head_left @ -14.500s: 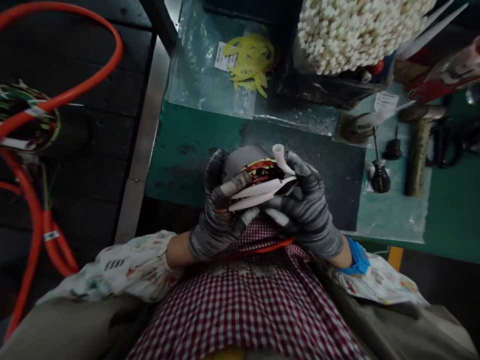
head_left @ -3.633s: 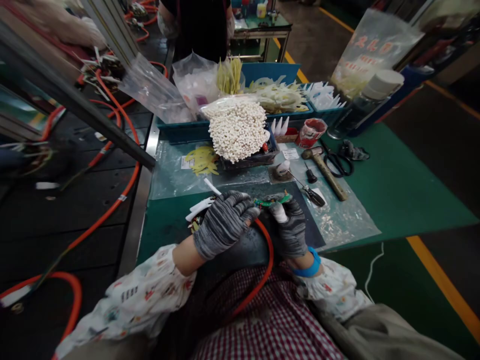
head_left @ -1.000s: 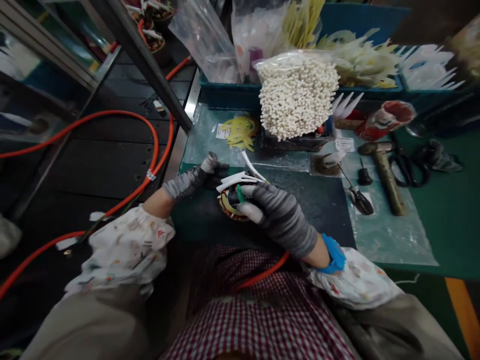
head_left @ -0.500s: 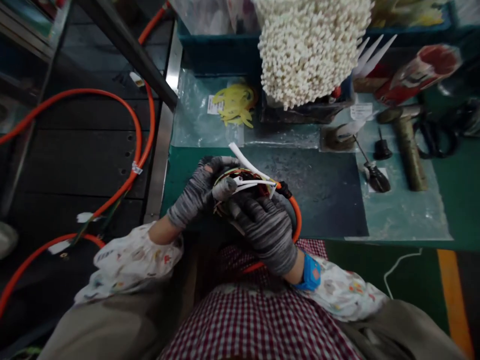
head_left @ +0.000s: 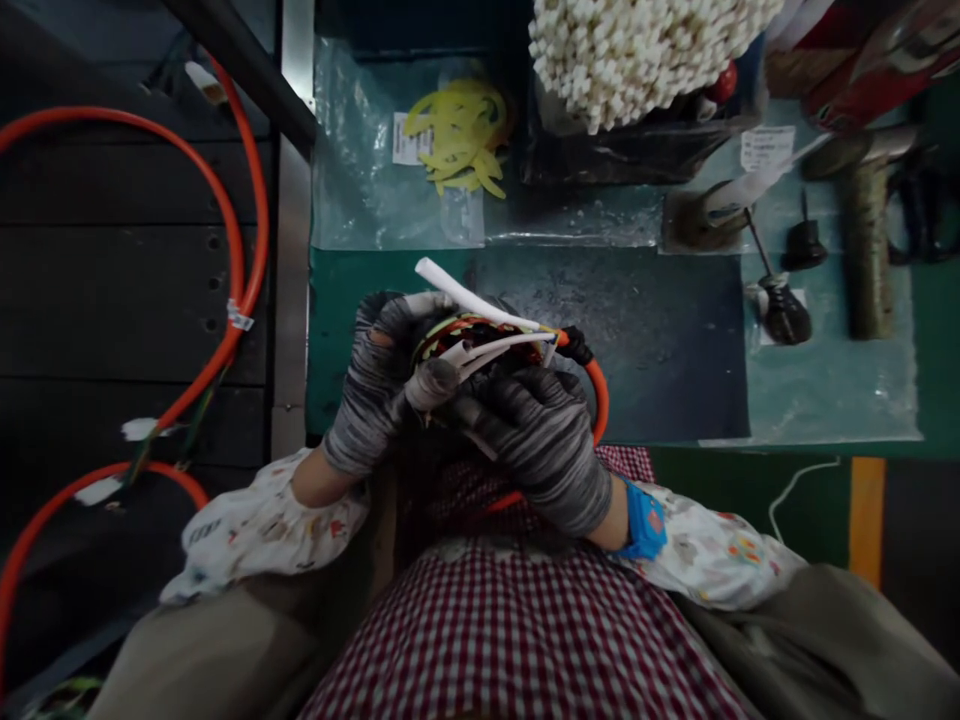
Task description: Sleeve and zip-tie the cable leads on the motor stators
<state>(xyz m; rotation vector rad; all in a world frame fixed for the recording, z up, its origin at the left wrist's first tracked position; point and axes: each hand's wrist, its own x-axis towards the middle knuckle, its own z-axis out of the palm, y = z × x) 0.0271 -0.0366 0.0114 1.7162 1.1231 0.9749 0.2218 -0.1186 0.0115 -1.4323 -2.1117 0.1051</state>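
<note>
Both my hands wear grey striped gloves and grip a round wound coil [head_left: 480, 335] with red, yellow and green wires, held over the near edge of the green table [head_left: 337, 300]. My left hand [head_left: 375, 385] wraps round its left side, thumb pressed on top. My right hand [head_left: 536, 440] closes over its lower right part. White sleeve tubes [head_left: 472, 298] stick out across the coil's top. An orange cable [head_left: 598, 395] leaves the coil on the right and loops down to my lap.
A big bundle of white tubes [head_left: 645, 50] hangs at the back. Yellow strips [head_left: 457, 135] lie in a plastic bag. At right are a wooden-handled hammer [head_left: 866, 250], small black awls [head_left: 784, 310] and scissors. Orange cables [head_left: 225, 240] loop over the dark conveyor at left.
The view tilted down and closer over the last second. My left hand came back from the table onto the coil, and both hands drew it toward my body.
</note>
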